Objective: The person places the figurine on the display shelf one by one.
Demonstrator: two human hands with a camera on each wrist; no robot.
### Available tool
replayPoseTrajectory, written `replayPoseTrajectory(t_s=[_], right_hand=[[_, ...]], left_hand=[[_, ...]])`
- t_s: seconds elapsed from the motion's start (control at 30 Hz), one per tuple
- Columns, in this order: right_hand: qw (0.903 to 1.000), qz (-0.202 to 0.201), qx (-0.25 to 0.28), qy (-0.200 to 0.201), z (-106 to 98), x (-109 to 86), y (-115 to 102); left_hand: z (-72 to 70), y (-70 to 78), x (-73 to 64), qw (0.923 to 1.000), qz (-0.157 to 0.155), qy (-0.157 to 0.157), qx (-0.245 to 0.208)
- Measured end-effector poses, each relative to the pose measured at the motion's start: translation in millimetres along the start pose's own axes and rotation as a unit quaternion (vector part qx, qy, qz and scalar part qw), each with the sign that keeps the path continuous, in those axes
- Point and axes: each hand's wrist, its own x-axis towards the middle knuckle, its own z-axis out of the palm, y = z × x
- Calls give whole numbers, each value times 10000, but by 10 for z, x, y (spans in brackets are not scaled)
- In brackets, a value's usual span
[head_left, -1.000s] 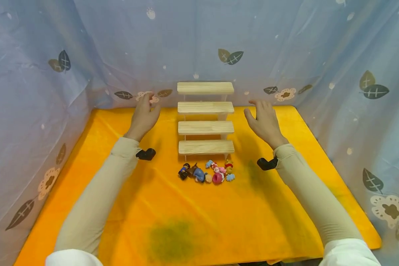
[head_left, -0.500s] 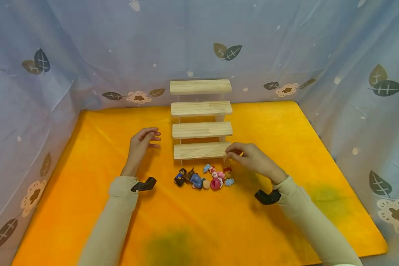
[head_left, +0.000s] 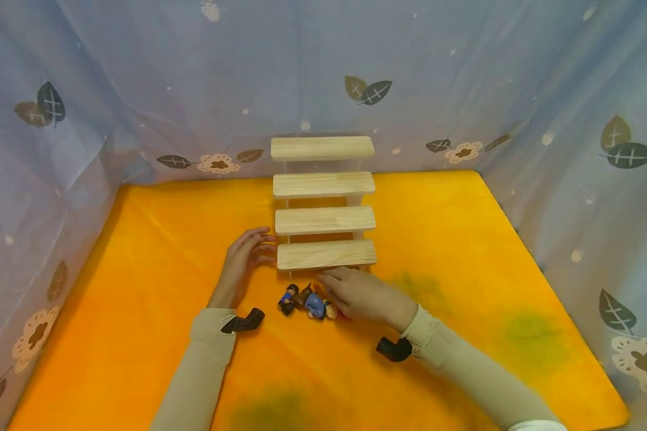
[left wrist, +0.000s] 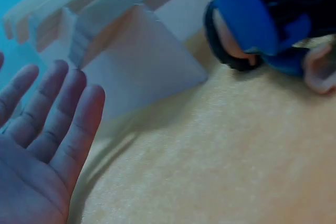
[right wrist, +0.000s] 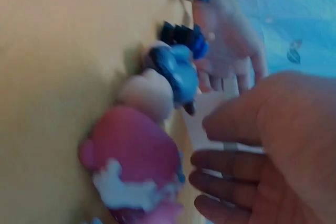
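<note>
Several figurines [head_left: 315, 305] lie by the loose-fingered right hand [head_left: 365, 296], the left hand [head_left: 239, 264] straight-fingered

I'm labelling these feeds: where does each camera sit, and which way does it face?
Head: worn on the head, facing forward and down at the shelf and toy figures; left hand, right hand and sleeves show.
Left wrist: on that wrist, facing the shelf's end and a blue-clad figure; the left hand shows.
Right wrist: on that wrist, facing past a pink figure toward the left hand; the right hand shows.
Head and right wrist share both hands.
</note>
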Motion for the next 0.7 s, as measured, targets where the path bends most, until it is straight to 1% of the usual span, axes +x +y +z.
replayPoseTrajectory(t_s=[0.1,0.23,0.33,0.4,0.53,0.7], right_hand=[[9994,61,-344,1,68,26,-60],[9982,91,-513,281,127,62,-79],[9980,131,-517,347,159,76,-65],[9981,227,-482,318,174,75,-53],[9972,448,-449,406,211,67,-40],[9940,641,-526,709,293,82,-55]], left_hand=[[-4,-38,-22,9996,-72,-154,-232],[-28,-74,-18,9989,-115,-281,-366],[-36,-90,-13,9982,-135,-358,-468],[-36,-100,-3,9973,-146,-436,-567],[-35,-107,25,9959,-206,-532,-701],[-48,-103,11,9963,-208,-473,-685]])
